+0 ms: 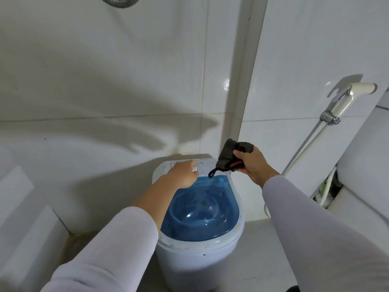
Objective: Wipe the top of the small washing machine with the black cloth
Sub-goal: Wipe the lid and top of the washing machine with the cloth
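Observation:
A small white washing machine (197, 260) with a clear blue lid (202, 209) stands on the floor against the tiled wall. Its white control panel (205, 164) runs along the back of the top. My right hand (254, 165) holds a bunched black cloth (228, 153) just above the machine's back right corner, with the cloth's loop hanging down toward the lid. My left hand (185, 174) hovers over the left part of the control panel, its fingers curled and hidden from me. Dark specks dot the machine's white rim.
White tiled walls meet in a corner (242, 114) right behind the machine. A bidet sprayer (347, 100) with its hose hangs on the wall to the right. A white toilet (362, 169) stands at the far right. White ledges (31, 228) sit at the left.

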Motion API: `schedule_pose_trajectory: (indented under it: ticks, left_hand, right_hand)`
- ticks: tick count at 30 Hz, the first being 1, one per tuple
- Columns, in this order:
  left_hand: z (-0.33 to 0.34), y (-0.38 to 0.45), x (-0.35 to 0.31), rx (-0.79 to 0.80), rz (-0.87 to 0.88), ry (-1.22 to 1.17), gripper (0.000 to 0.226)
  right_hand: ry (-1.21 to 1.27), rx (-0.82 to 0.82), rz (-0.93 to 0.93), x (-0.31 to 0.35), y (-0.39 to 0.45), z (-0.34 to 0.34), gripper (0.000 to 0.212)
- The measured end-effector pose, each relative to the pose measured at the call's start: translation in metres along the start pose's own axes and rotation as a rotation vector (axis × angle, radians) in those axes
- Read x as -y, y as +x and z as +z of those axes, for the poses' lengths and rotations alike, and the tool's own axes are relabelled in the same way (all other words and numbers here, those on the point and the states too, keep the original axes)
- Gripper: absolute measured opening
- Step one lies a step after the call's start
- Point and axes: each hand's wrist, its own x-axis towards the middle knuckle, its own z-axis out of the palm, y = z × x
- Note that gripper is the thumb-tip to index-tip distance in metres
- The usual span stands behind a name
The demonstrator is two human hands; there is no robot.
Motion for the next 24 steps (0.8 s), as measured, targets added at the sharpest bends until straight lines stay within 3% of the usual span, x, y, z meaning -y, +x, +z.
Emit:
schedule_pose_trajectory:
  ticks: [3,10,19,24]
  left_hand:
    - [0.012,-0.006,0.011,0.079,-0.042,0.144,0.057]
    - [0.027,-0.007,0.024,0.121,-0.075,0.308,0.071]
    - [0.037,0.02,0.029,0.198,-0.103,0.455,0.082]
    - [0.039,0.03,0.023,0.22,-0.105,0.585,0.078]
  right_hand:
    - [-0.04,-0.056,-0.064,0.005,-0.01,-0.003,0.027]
    - [-0.366,-0.193,-0.241,0.005,-0.005,-0.004,0.031]
    - [-0.984,-0.038,-0.466,-0.013,0.039,0.024,0.038]
    - [-1.086,0.043,-0.453,-0.036,0.071,0.04,0.034]
